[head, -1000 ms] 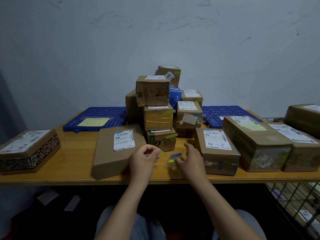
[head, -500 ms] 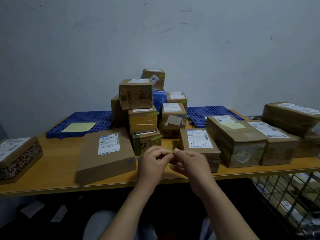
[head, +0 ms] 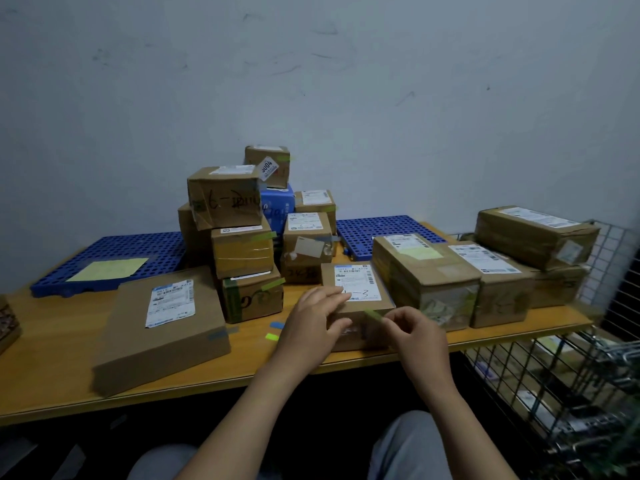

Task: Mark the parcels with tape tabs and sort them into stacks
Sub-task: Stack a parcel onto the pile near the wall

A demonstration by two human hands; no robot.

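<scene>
A small brown parcel (head: 360, 282) with a white label marked "4-3" lies near the table's front edge. My left hand (head: 317, 322) rests on its near left corner, fingers spread over the top and front. My right hand (head: 415, 336) pinches a green tape tab (head: 373, 315) at the parcel's front top edge. A loose blue tab (head: 277, 325) and a bright green tab (head: 272, 337) lie on the wooden table (head: 62, 327) just left of my left hand.
A stack of several taped parcels (head: 242, 251) rises behind the tabs. A flat parcel (head: 162, 323) lies to the left, larger parcels (head: 426, 275) to the right. Blue perforated pallets (head: 114, 247) sit at the back. A wire cage (head: 571, 382) stands at lower right.
My hands came together over the loose tabs, then moved right to the "4-3" parcel. The right hand now holds a green tab at its edge and the left rests on it.
</scene>
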